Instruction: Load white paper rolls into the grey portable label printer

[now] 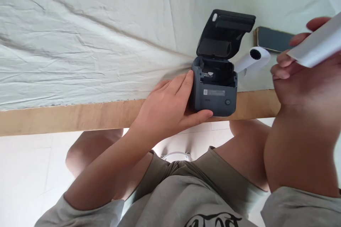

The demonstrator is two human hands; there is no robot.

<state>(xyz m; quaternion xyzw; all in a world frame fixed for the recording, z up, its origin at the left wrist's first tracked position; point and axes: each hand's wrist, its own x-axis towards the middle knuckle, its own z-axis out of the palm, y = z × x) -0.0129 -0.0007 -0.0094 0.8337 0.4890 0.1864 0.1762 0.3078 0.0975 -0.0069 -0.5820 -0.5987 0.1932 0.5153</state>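
A small dark grey printer [215,97] stands at the table's front edge with its black lid [223,35] raised and its inner bay exposed. My left hand [170,108] grips the printer's left side, the thumb along its front and the fingers against its side. At the right, my right hand [301,64] is closed round a white paper roll or sheet [319,40], which runs out of the frame. Another white roll [262,56] with a dark core lies on the cloth just right of the printer.
A flat dark box or phone-like object [274,39] lies behind the white roll. A pale wrinkled cloth [106,42] covers the table, and its bare wooden edge [80,117] runs along the front. My legs are below it.
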